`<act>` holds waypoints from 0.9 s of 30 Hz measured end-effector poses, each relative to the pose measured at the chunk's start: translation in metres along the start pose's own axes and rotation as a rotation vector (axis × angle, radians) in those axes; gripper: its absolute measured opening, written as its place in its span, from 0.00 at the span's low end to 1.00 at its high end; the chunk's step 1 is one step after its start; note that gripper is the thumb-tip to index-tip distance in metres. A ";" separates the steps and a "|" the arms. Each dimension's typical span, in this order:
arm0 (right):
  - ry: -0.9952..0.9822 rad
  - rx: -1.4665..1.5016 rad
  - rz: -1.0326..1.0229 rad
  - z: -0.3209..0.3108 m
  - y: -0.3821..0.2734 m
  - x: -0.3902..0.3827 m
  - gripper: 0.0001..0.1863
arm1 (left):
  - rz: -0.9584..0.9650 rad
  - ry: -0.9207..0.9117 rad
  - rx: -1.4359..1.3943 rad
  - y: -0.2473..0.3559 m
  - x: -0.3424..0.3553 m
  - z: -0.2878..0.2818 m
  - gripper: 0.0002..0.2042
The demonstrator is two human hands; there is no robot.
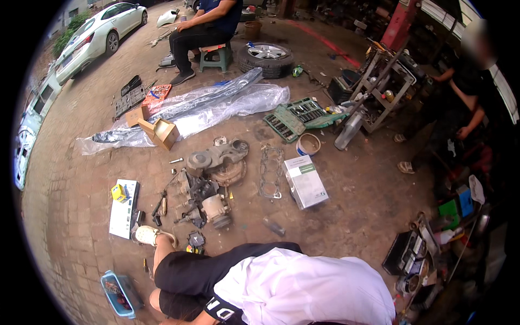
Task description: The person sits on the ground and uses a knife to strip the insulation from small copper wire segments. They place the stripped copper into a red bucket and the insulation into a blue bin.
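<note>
Neither my left hand nor my right hand shows. A person in a white shirt (309,281) and black shorts (200,273) crouches across the lower edge, one cream clog (146,235) on the ground; this person's hands are out of sight. Beyond the clog lie greasy engine parts: a grey metal cover (203,159), an alternator-like unit (215,208) and a black part (196,240). To their right rests a flat cylinder-head gasket (270,172) beside a white and grey box (307,184).
At left lie a white flat box (121,216) with a small yellow box (118,192) and a blue basket (122,298). Farther off are plastic sheeting (211,114), a green socket set (295,118), a wheel (265,59), a seated person (206,27) and a standing person (460,92).
</note>
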State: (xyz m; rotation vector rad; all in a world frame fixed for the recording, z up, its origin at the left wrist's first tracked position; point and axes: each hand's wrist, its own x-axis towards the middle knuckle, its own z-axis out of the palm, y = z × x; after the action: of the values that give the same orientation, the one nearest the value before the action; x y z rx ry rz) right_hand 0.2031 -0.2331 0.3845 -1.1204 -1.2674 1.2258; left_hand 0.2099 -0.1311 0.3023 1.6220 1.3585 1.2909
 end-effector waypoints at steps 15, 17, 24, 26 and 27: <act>-0.002 -0.082 -0.113 0.031 -0.001 -0.016 0.11 | -0.023 0.250 -0.368 0.050 -0.047 -0.119 0.16; -0.005 -0.099 -0.117 0.038 0.001 -0.018 0.11 | -0.048 0.275 -0.396 0.046 -0.053 -0.129 0.16; -0.009 -0.103 -0.134 0.057 0.006 -0.023 0.10 | -0.107 0.318 -0.450 0.035 -0.068 -0.155 0.17; -0.017 -0.102 -0.148 0.062 0.006 -0.026 0.10 | -0.120 0.338 -0.462 0.031 -0.074 -0.163 0.17; -0.028 -0.105 -0.157 0.067 0.003 -0.032 0.10 | -0.122 0.353 -0.472 0.030 -0.078 -0.169 0.17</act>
State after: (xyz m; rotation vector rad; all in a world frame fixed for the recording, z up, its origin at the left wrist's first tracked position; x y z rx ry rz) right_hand 0.1381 -0.2691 0.3808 -1.0592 -1.4275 1.0716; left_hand 0.0615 -0.2315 0.3602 1.0109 1.2032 1.7224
